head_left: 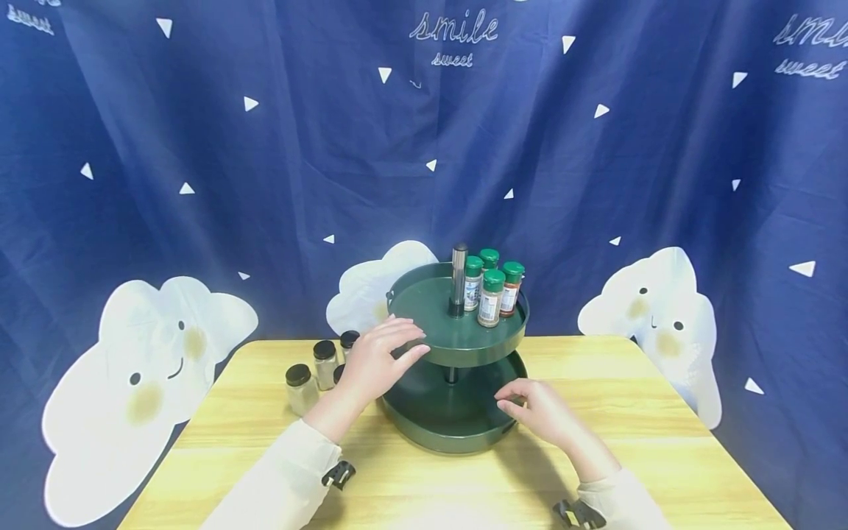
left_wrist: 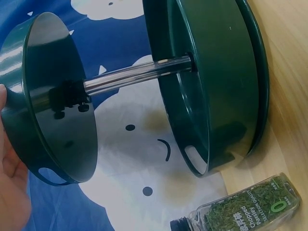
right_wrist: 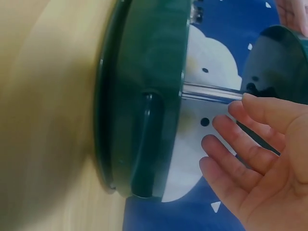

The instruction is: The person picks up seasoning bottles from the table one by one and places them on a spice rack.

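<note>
Ideally, the left hand (head_left: 374, 361) and right hand (head_left: 539, 411), relaxed and holding nothing, should handle the rack (head_left: 457, 357) gently; jars (head_left: 490, 303) stand at its right.

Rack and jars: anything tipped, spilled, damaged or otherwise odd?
Nothing stands out. The green-capped jars stand upright on the upper tray, and the black-capped jars stand on the table beside the rack. No spill or damage shows, though the left hand partly hides some black-capped jars.
</note>
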A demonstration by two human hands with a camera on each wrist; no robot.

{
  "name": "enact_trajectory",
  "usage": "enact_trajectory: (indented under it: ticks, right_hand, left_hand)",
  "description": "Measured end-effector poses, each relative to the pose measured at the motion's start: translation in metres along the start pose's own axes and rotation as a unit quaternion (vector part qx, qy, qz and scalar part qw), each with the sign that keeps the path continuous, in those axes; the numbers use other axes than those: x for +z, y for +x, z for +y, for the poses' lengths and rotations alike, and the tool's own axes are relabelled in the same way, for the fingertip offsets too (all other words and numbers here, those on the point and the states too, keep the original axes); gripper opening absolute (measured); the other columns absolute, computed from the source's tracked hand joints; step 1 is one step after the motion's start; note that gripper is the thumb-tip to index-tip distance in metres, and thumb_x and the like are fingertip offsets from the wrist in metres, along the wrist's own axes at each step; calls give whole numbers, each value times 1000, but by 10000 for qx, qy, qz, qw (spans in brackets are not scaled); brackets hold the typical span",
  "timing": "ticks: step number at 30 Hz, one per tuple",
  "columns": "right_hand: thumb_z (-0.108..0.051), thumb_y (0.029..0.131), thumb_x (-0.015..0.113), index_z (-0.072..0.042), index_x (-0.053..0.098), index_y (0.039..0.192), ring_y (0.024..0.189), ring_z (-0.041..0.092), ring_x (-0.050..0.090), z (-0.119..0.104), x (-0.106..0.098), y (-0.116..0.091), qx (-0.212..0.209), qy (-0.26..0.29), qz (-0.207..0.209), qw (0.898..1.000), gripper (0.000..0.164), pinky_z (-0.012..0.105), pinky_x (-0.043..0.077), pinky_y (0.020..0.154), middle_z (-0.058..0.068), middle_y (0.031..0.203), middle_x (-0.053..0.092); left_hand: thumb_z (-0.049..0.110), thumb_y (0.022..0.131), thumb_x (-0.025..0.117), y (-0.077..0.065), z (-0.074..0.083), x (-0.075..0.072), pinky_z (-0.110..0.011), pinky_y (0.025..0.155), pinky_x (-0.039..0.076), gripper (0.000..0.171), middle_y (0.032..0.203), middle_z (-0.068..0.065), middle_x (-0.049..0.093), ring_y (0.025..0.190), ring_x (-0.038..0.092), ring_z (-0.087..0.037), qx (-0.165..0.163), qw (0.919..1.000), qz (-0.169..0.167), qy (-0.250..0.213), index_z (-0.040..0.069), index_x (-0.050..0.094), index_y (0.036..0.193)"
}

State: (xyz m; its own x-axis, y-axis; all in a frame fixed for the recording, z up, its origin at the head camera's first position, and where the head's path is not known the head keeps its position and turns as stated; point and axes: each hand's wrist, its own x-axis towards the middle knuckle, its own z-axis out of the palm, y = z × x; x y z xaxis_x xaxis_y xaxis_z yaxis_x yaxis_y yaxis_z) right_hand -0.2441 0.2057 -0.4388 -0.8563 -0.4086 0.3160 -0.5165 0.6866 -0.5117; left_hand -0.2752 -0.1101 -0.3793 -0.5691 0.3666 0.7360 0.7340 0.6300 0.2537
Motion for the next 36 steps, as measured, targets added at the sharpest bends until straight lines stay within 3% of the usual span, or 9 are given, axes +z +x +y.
enact_trajectory:
  ticks: [10, 18, 28, 36]
  right_hand:
    - [-15, 89, 75, -11, 76, 93, 89, 20, 68, 2, 9, -2, -140, 63, -306, 9994, 6, 34, 57, 76, -6, 94, 70]
    - [-15, 87, 78, -9, 77, 94, 89, 15, 68, 1, 10, -2, -277, 6, -625, 9977, 9, 34, 58, 78, -5, 92, 73]
    - [-15, 86, 78, -10, 77, 94, 90, 16, 68, -1, 12, -4, -181, 10, -962, 9952, 9, 36, 58, 79, -5, 91, 73]
    - [-11, 84, 79, -11, 78, 86, 83, 12, 65, -4, 14, -5, -598, -336, -1162, 9909, 2, 33, 57, 77, -8, 85, 70]
  left_hand:
    - [31, 88, 78, -1, 1, 1, -34, 114, 40, 27, 111, 1, 75, 118, 64, -17, 53, 10000, 45, 16, 14, 78, 108]
    - [31, 88, 79, 0, 1, 0, -35, 114, 41, 26, 111, 1, 75, 118, 64, -17, -8, 10000, 29, 44, 14, 78, 108]
    - [30, 88, 79, 0, 2, -1, -34, 114, 41, 25, 111, 1, 75, 117, 65, -17, 13, 10000, 27, 60, 15, 78, 108]
    - [31, 88, 78, -1, 1, 0, -33, 115, 40, 26, 111, 1, 75, 118, 64, -17, 24, 10000, 33, 49, 14, 78, 108]
